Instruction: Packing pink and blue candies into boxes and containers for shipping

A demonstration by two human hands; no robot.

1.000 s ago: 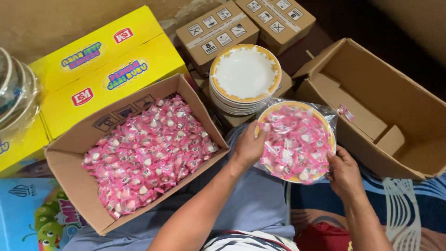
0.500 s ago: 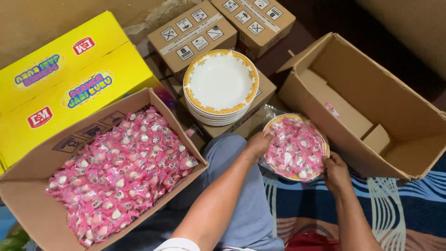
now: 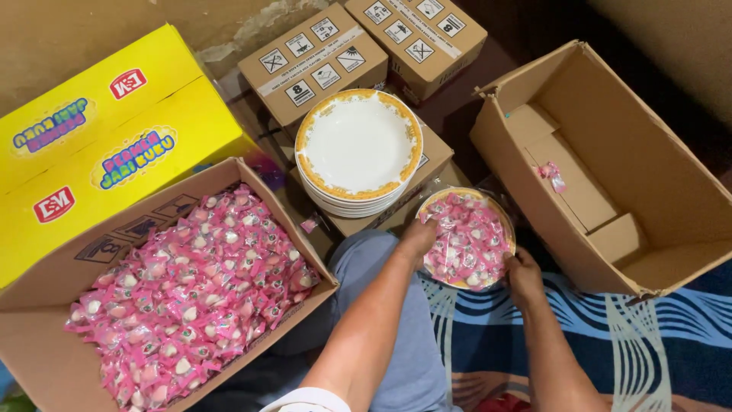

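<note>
Holding a plate of pink sweets (image 3: 467, 238) wrapped in clear film, both hands grip its rim: left hand (image 3: 418, 235) on the near-left edge, right hand (image 3: 524, 268) on the near-right edge. Against the earlier head-camera pictures, the plate sits lower and nearer the open empty box (image 3: 610, 164); judged, the wrapping step is closing. That box, right, holds only one stray sweet (image 3: 552, 175). The open box at left (image 3: 183, 297) is heaped with wrapped pink sweets. A stack of white plates (image 3: 358, 149) rests on a closed carton, far centre. Yellow cartons (image 3: 107, 145) stand far left.
</note>
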